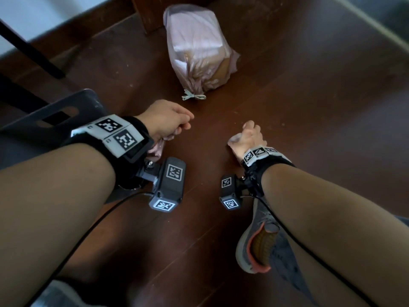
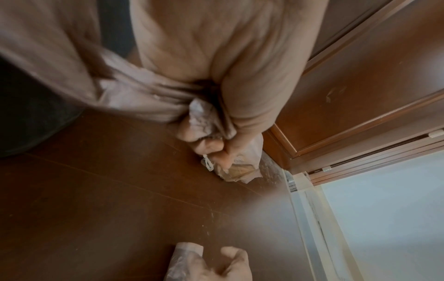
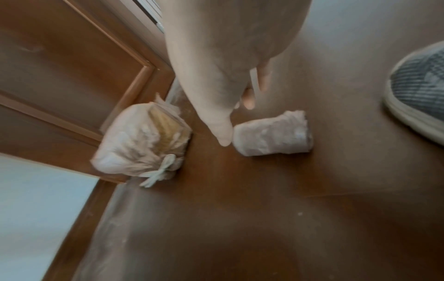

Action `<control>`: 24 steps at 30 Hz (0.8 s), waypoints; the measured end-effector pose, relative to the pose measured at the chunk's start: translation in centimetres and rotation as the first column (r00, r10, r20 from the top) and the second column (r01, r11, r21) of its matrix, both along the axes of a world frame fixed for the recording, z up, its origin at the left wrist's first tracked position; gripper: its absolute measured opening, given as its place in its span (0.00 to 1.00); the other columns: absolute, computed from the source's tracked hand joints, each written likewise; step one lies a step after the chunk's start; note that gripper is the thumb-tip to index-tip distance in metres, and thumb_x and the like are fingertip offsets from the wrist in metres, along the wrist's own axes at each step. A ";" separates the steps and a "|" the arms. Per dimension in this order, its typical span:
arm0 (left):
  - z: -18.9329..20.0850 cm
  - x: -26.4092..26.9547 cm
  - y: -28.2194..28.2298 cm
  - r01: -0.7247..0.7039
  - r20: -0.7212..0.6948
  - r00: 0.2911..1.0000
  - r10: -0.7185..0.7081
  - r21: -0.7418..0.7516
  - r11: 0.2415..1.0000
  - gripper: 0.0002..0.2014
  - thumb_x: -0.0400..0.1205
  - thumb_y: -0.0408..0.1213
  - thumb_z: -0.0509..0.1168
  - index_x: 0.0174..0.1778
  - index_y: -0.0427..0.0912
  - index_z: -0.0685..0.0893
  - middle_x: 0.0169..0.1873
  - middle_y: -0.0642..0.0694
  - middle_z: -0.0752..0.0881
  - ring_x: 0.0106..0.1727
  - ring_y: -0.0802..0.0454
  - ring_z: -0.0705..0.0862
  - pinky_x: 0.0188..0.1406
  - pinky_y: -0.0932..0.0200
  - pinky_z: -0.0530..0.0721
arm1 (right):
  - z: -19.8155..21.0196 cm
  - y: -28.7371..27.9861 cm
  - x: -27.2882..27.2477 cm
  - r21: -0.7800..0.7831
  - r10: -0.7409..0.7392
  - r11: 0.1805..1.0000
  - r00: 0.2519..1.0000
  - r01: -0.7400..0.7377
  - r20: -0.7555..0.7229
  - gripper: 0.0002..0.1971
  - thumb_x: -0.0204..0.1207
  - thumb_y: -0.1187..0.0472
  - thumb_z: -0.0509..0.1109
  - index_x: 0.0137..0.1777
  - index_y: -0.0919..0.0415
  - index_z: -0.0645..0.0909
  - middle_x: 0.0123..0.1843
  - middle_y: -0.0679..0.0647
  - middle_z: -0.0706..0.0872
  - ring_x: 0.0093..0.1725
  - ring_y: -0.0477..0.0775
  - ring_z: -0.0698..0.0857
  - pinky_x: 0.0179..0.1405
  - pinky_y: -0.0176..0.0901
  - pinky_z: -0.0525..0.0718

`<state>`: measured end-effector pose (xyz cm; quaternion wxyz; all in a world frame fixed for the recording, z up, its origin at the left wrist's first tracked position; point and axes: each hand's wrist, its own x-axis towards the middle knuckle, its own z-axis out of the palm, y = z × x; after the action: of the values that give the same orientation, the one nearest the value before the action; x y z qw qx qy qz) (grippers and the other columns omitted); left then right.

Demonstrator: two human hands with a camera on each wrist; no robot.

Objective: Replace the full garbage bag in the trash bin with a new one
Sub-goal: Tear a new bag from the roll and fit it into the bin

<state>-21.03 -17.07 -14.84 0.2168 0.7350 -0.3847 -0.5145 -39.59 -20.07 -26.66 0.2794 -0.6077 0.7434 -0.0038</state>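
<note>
Tied pink plastic garbage bag (image 1: 197, 49) lies on dark wood floor (image 1: 309, 96), removed. Left hand (image 1: 166, 120) grips fresh pink bag (image 2: 149, 98); right hand (image 1: 250, 138) holds bag roll (image 3: 273, 133). Bin w/o liner yet.

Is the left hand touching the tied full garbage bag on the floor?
Apart. In the head view, bare floor shows between the left hand and the bow of the tied garbage bag; that hand grips other crumpled pink plastic.

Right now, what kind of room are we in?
Probably a home room, at floor level: dark wood floor, a wooden door with its frame, and a tied full bag lying on the floor by a dark bin.
</note>
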 end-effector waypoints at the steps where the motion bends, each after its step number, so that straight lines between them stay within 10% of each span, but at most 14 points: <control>1: 0.8 0.2 0.4 -0.009 0.000 1.000 0.009 -0.027 1.000 0.08 0.85 0.28 0.59 0.52 0.37 0.83 0.29 0.45 0.80 0.11 0.64 0.69 0.08 0.73 0.62 | 0.9 0.0 0.4 0.001 0.014 1.000 1.000 -0.014 0.018 0.31 0.73 0.52 0.75 0.71 0.62 0.66 0.68 0.60 0.74 0.66 0.64 0.79 0.65 0.60 0.78; 16: 13.6 8.0 13.4 -0.245 0.080 0.951 0.300 -0.397 0.884 0.10 0.84 0.30 0.60 0.47 0.41 0.88 0.27 0.49 0.80 0.20 0.58 0.72 0.11 0.73 0.67 | 18.5 6.5 10.3 -0.239 0.328 0.928 0.931 -0.285 0.163 0.16 0.81 0.64 0.61 0.64 0.68 0.82 0.65 0.64 0.84 0.66 0.66 0.82 0.62 0.47 0.80; 24: 18.2 14.9 22.7 -0.490 -0.228 0.871 0.435 -0.375 0.787 0.13 0.87 0.28 0.54 0.55 0.35 0.86 0.29 0.47 0.81 0.23 0.58 0.73 0.15 0.72 0.70 | 26.8 12.9 16.2 -0.418 0.499 0.843 0.782 -0.338 0.375 0.21 0.72 0.73 0.67 0.24 0.48 0.81 0.32 0.47 0.86 0.42 0.55 0.88 0.36 0.41 0.83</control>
<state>-6.16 5.67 3.38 0.5139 0.7074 -0.2794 -0.3967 -23.35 -7.21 0.18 0.3393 -0.7774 0.4857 -0.2113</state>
